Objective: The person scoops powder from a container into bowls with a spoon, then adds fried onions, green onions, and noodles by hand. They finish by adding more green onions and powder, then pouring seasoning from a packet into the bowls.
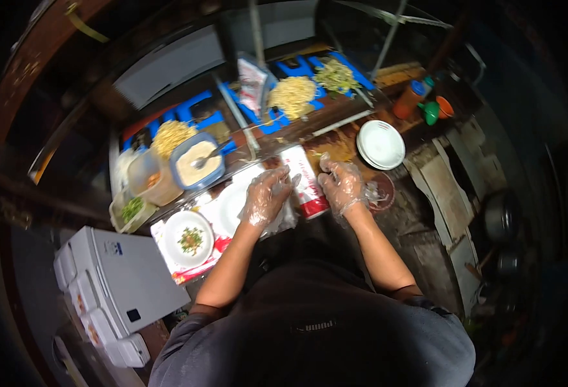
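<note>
Red-and-white packet point(304, 184) near counter's point(337, 137) near edge, long axis running away from person, far end angled left. Left hand point(268, 197), right hand point(343, 186) apart, flanking long sides; fingers bent, grip unclear. White bowls point(380, 143) beyond right hand; garnished bowl point(189, 240) left.

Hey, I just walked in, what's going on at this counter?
Someone wearing clear plastic gloves is working with food. Their left hand and right hand are on either side of a red-and-white packet; I can't tell whether either touches it. A white dish with chopped greens sits to the left, stacked white dishes to the right. Beyond are piled pale yellow strands.
</note>
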The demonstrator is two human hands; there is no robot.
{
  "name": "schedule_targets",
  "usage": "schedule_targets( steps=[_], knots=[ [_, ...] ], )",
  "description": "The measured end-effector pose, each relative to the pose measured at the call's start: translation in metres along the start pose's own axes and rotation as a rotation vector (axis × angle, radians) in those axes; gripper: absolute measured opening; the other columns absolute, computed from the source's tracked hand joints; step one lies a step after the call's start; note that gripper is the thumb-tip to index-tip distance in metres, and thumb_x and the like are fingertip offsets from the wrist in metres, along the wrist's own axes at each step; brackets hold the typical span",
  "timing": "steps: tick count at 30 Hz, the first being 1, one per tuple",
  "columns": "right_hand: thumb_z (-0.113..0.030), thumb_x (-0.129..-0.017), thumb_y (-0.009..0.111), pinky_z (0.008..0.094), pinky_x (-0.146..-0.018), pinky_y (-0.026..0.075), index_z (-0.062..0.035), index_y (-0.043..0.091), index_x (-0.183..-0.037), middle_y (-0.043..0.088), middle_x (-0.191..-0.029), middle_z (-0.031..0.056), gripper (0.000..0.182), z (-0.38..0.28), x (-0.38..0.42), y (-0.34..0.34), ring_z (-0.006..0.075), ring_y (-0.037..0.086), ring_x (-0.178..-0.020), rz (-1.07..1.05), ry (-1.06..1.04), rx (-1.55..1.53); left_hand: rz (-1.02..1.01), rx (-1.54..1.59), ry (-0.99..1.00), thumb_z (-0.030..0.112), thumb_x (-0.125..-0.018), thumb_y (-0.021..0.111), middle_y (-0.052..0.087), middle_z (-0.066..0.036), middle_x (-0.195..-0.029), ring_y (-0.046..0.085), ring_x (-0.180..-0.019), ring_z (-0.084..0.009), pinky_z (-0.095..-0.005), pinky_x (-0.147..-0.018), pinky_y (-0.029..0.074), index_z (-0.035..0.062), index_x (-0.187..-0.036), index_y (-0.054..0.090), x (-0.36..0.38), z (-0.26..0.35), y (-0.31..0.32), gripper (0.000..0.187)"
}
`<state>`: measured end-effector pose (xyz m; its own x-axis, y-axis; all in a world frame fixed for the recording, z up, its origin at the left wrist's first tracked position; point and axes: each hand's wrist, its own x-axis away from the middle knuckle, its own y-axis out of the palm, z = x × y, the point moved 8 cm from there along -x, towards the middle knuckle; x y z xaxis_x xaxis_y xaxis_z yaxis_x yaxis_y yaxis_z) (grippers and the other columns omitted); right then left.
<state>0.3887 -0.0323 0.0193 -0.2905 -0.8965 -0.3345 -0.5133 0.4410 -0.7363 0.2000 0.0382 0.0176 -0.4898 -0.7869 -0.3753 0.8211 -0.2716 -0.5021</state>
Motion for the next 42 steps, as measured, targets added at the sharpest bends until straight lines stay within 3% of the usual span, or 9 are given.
schedule_targets(
  steps=[2, 6, 11, 15, 25, 29, 32, 38, 42],
  knots=[
    [-0.019, -0.082, 0.067, 0.0415, -0.088, 0.049, -0.0057, 0.067, -0.111, 0.066, -0.108, 0.0198, 0.033, 0.04, -0.001, -0.034, 0.0359, 0.062, -0.099, 0.021, 0.187, -0.053, -0.016, -0.027, 0.108, 0.012, -0.08, 0.074, 0.069, -0.015, -0.099, 0.066, -0.094, -0.0275, -0.0341, -0.086, 0.05, 0.0031, -0.11, 0.067, -0.022, 0.007, 0.036, 0.032],
    [-0.017, -0.082, 0.068, 0.0422, -0.09, 0.049, -0.0044, 0.067, -0.113, 0.065, -0.108, 0.0208, 0.034, 0.126, -0.002, -0.097, 0.0363, 0.062, -0.099, 0.218, 0.37, 0.065, -0.15, 0.167, -0.183, 0.013, -0.082, 0.072, 0.069, -0.015, -0.101, 0.066, -0.095, -0.0237, -0.0324, -0.086, 0.049, 0.0023, -0.116, 0.066, -0.061, -0.008, 0.12, 0.036],
    [-0.017, -0.084, 0.067, 0.0409, -0.103, 0.042, -0.0077, 0.06, -0.126, 0.057, -0.128, 0.0175, 0.043, 0.214, -0.02, -0.124, 0.0365, 0.052, -0.119, 0.084, 0.411, 0.191, -0.092, 0.202, -0.243, 0.019, -0.078, 0.075, 0.069, -0.018, -0.103, 0.065, -0.1, -0.0299, -0.0363, -0.09, 0.048, 0.0014, -0.116, 0.066, -0.109, -0.014, 0.207, 0.042],
    [-0.015, -0.086, 0.066, 0.0426, -0.098, 0.044, -0.004, 0.051, -0.133, 0.058, -0.122, 0.0189, 0.05, 0.222, -0.046, -0.14, 0.0369, 0.054, -0.113, 0.053, 0.289, 0.238, -0.071, 0.029, -0.17, 0.023, -0.078, 0.073, 0.066, -0.023, -0.109, 0.062, -0.106, -0.0366, -0.0419, -0.095, 0.047, 0.0026, -0.12, 0.065, -0.128, -0.006, 0.233, 0.047],
    [-0.007, -0.082, 0.066, 0.0373, -0.094, 0.049, 0.0043, 0.059, -0.121, 0.063, -0.113, 0.024, 0.04, 0.297, -0.073, -0.098, 0.0364, 0.062, -0.106, -0.139, 0.328, -0.113, -0.049, 0.066, -0.399, 0.02, -0.08, 0.07, 0.067, -0.027, -0.103, 0.068, -0.093, -0.0369, -0.04, -0.082, 0.052, 0.0017, -0.117, 0.065, -0.127, -0.012, 0.248, 0.041],
    [-0.005, -0.081, 0.065, 0.0361, -0.096, 0.048, 0.0038, 0.061, -0.118, 0.064, -0.112, 0.0241, 0.038, 0.315, -0.071, -0.082, 0.0341, 0.063, -0.108, -0.054, 0.291, -0.188, -0.041, 0.005, -0.403, 0.018, -0.081, 0.069, 0.067, -0.027, -0.099, 0.068, -0.092, -0.0374, -0.0405, -0.079, 0.052, 0.0005, -0.113, 0.066, -0.129, -0.013, 0.248, 0.037],
    [0.001, -0.074, 0.068, 0.0335, -0.08, 0.053, 0.0044, 0.066, -0.1, 0.069, -0.093, 0.019, 0.026, 0.321, -0.071, -0.078, 0.0264, 0.068, -0.087, 0.032, 0.245, -0.163, -0.035, -0.04, -0.37, 0.013, -0.079, 0.071, 0.069, -0.025, -0.099, 0.069, -0.091, -0.0317, -0.0387, -0.08, 0.052, -0.001, -0.111, 0.067, -0.131, -0.009, 0.247, 0.035],
    [0.001, -0.074, 0.069, 0.0331, -0.077, 0.053, 0.0034, 0.066, -0.096, 0.068, -0.089, 0.0179, 0.022, 0.306, -0.076, -0.09, 0.0245, 0.068, -0.084, 0.027, 0.265, -0.127, -0.065, -0.103, -0.326, 0.011, -0.078, 0.071, 0.067, -0.025, -0.092, 0.067, -0.083, -0.0343, -0.0397, -0.077, 0.051, 0.0001, -0.107, 0.068, -0.135, 0.006, 0.241, 0.031],
    [0.001, -0.078, 0.066, 0.0328, -0.078, 0.052, 0.0029, 0.065, -0.099, 0.068, -0.092, 0.0167, 0.021, 0.267, -0.081, -0.109, 0.0236, 0.067, -0.085, 0.08, 0.267, -0.213, 0.044, -0.011, -0.31, 0.011, -0.079, 0.068, 0.069, -0.02, -0.087, 0.067, -0.077, -0.0257, -0.0366, -0.072, 0.051, -0.0016, -0.106, 0.068, -0.125, -0.003, 0.226, 0.03]
  ],
)
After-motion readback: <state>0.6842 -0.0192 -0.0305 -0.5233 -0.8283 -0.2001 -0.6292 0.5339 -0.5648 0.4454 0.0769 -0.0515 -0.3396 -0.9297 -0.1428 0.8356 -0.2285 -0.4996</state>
